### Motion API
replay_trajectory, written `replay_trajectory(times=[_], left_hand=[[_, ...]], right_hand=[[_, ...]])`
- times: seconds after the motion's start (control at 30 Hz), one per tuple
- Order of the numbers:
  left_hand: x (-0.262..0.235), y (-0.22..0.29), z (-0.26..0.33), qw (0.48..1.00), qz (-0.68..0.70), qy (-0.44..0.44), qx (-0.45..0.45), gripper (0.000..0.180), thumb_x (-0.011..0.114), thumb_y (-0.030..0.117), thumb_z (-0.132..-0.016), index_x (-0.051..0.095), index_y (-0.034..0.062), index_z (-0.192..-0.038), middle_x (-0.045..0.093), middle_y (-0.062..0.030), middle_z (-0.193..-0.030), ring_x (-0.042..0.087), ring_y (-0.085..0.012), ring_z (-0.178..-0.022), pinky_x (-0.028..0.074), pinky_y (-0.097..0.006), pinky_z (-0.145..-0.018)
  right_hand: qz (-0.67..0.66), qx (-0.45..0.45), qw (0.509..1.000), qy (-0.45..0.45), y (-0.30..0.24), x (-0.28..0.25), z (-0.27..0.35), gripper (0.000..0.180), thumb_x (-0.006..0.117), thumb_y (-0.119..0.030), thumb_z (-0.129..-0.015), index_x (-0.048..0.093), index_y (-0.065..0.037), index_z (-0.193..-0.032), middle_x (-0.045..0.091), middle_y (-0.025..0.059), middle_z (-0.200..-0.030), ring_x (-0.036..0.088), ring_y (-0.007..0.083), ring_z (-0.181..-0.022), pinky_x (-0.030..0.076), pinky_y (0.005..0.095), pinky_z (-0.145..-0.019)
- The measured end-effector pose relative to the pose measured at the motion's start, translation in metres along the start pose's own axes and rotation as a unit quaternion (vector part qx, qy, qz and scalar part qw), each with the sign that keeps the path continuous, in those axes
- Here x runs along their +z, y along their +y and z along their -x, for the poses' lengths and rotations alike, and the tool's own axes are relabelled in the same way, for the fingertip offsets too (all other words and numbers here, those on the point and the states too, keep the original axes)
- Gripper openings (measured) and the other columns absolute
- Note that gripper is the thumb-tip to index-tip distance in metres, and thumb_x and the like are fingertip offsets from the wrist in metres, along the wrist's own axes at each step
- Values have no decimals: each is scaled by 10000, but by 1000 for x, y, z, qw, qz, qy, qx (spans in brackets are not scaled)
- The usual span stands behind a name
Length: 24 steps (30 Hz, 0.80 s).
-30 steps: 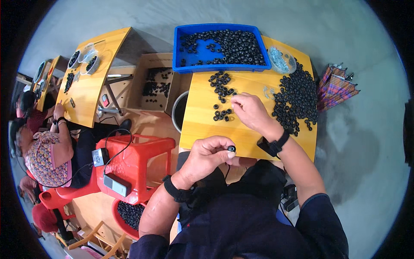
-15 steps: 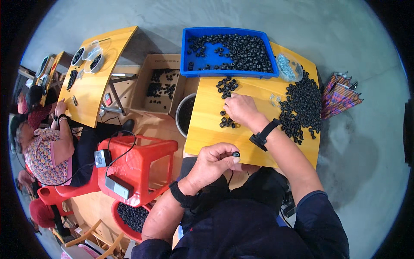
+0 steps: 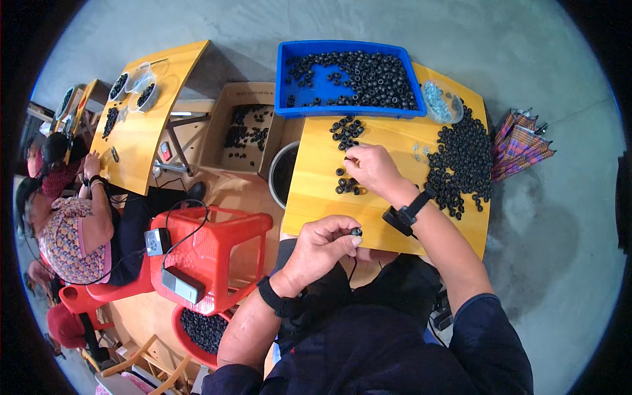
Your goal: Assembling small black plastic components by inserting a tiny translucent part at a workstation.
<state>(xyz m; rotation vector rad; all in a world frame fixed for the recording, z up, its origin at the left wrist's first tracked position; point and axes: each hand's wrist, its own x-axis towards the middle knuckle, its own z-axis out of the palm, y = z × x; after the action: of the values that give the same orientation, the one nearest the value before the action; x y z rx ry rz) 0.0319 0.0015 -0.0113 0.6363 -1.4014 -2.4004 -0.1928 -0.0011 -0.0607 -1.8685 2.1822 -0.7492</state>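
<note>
My left hand (image 3: 319, 249) pinches a small black cylindrical part (image 3: 356, 232) between thumb and fingertips, just off the table's near edge. A hole shows in the part's end. Over the yellow table (image 3: 316, 197) my right hand (image 3: 375, 170) is closed, thumb and fingers together. Whatever is at its fingertips is too small to make out. Beside those fingertips lie one small cluster of black ring-shaped parts (image 3: 347, 131) and another cluster (image 3: 349, 185) nearer me. Tiny metal pieces (image 3: 420, 152) are scattered to the right of this hand.
A blue tray (image 3: 313, 112) of black parts stands at the table's far edge, with a clear tub (image 3: 440, 102) beside it. Black parts (image 3: 461, 155) cover the right side. An umbrella (image 3: 523, 145), a cardboard box (image 3: 214, 141) and a red stool (image 3: 243, 227) stand around. A co-worker (image 3: 72, 230) sits at left.
My right hand has shifted slightly right, its fingertips drawing back from the far cluster. My left hand has moved very slightly left and up, still pinching the black part.
</note>
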Motion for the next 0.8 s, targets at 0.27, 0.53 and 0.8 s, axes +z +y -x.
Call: replay_trajectory(times=[0.27,0.53,0.8], left_hand=[[2,6,0,1000,5,12,15,156,636,-11,-862,610,-18,-1016,642,-45,-889,618,-103,-705,520,-231,-661],[8,14,5,999,-19,11,30,159,638,1,-864,616,-16,-1020,657,-60,-866,624,-110,-707,526,-237,-671],[13,15,6,999,-8,-5,38,161,636,4,-866,616,-20,-1024,659,-68,-867,627,-124,-715,534,-247,-680]], right_hand=[[-509,174,843,-6,-40,-42,35,80,607,-15,-862,633,35,-920,631,33,-729,621,92,-650,518,240,-588],[-560,173,809,-50,-61,-76,66,127,572,-32,-899,602,31,-1004,662,86,-858,656,127,-704,561,257,-635],[-589,158,792,-23,-66,-83,88,90,565,-44,-908,604,-2,-977,614,30,-737,594,85,-598,501,225,-538]])
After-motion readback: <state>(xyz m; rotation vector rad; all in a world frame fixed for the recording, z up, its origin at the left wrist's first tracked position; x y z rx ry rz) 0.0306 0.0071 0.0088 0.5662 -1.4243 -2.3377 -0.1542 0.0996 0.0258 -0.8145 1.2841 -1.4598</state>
